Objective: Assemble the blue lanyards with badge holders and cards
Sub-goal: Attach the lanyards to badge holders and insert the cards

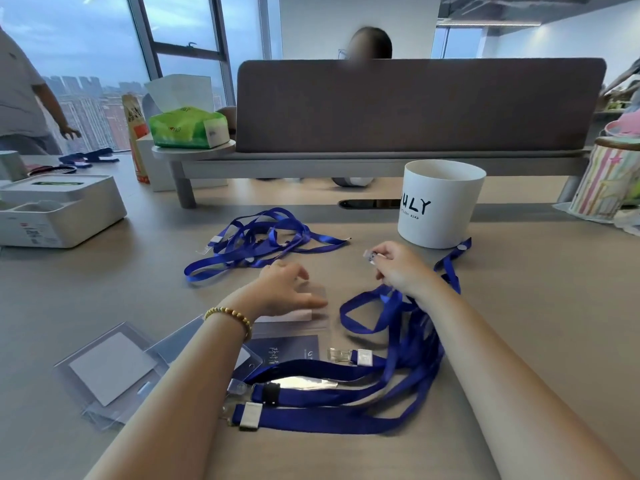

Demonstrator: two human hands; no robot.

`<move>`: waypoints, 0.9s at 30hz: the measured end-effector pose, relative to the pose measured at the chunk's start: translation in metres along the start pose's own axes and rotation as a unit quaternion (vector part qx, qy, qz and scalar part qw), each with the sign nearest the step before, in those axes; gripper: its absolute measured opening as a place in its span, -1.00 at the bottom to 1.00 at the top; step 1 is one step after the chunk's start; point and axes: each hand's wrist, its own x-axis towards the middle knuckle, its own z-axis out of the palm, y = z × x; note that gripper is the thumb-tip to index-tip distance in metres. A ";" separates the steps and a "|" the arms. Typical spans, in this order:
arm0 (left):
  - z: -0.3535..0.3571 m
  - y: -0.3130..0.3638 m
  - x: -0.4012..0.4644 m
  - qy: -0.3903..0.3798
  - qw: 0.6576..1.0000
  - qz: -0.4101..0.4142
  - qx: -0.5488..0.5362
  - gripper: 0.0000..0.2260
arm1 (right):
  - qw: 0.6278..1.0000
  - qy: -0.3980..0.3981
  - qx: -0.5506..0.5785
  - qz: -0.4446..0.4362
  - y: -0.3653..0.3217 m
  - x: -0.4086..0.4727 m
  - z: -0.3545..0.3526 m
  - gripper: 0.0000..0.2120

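Blue lanyards [263, 237] tangled beside clear, apparently empty badge holders [107, 368].

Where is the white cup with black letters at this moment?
The white cup stands on the table, right of centre in the head view, just beyond the right hand.

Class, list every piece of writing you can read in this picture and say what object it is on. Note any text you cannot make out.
"ULY" in large black letters on the white cup; an earlier letter may be hidden round its side.
Small print under those letters: too small to read.
Pale handwritten script on the dark blue card: blurred, unreadable.
Label on the white box: too small.
Print on the green tissue pack and the orange packet: unreadable.
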 end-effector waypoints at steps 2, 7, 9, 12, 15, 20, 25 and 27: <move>-0.002 -0.001 -0.003 -0.035 0.997 -0.022 0.060 -0.32 | 0.999 0.007 -0.023 0.027 0.002 0.001 -0.005 -0.84; 0.001 -0.006 -0.002 -0.020 0.997 -0.034 0.069 -0.33 | 0.996 -0.043 -0.076 0.028 -0.003 -0.008 0.007 -0.83; 0.006 -0.007 0.002 -0.006 0.998 -0.033 0.052 -0.37 | 0.997 -0.066 -0.009 0.043 -0.010 -0.011 0.014 -0.83; 0.013 -0.004 0.009 0.054 0.997 -0.024 -0.046 -0.64 | 0.974 -0.108 0.174 0.099 -0.019 -0.012 0.018 -0.67; 0.015 0.002 0.015 0.115 0.980 -0.033 -0.160 -0.93 | 0.950 -0.130 0.248 0.139 -0.021 -0.010 0.014 -0.58; 0.017 -0.002 0.018 0.117 0.984 -0.020 -0.131 -0.82 | 0.912 -0.157 0.337 0.176 -0.017 -0.010 0.010 -0.64; 0.014 -0.003 0.014 0.107 0.981 -0.008 -0.162 -0.75 | 0.905 -0.145 0.362 0.170 -0.011 -0.007 0.008 -0.74; 0.013 -0.002 0.013 0.105 0.976 -0.013 -0.192 -0.75 | 0.905 -0.136 0.364 0.173 -0.007 -0.003 0.009 -0.74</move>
